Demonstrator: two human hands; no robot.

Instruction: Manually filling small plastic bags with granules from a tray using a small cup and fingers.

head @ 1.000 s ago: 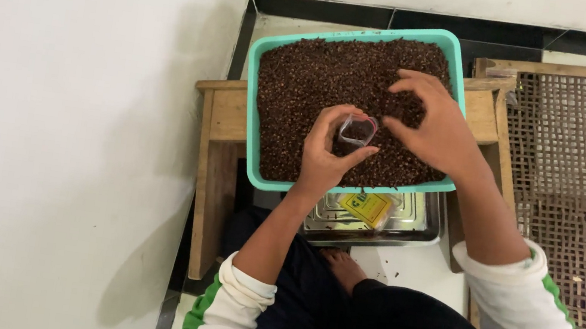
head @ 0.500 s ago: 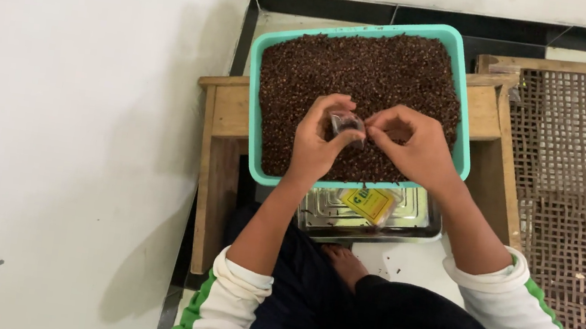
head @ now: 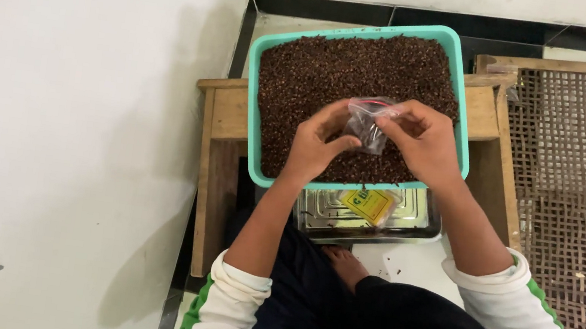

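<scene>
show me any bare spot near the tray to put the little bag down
Bare wood shows on the bench left of the teal tray and at its right end. The tray is full of dark seeds; the metal scale pan holds a yellow packet.

Left hand (head: 313, 146) and right hand (head: 423, 140) raised together, fingertips pinched closed; forearms bare, sleeves pushed up.

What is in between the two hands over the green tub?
A small clear plastic bag with a red strip at its mouth, pinched by both the left hand and the right hand above the brown grains, as the head view shows.
</scene>
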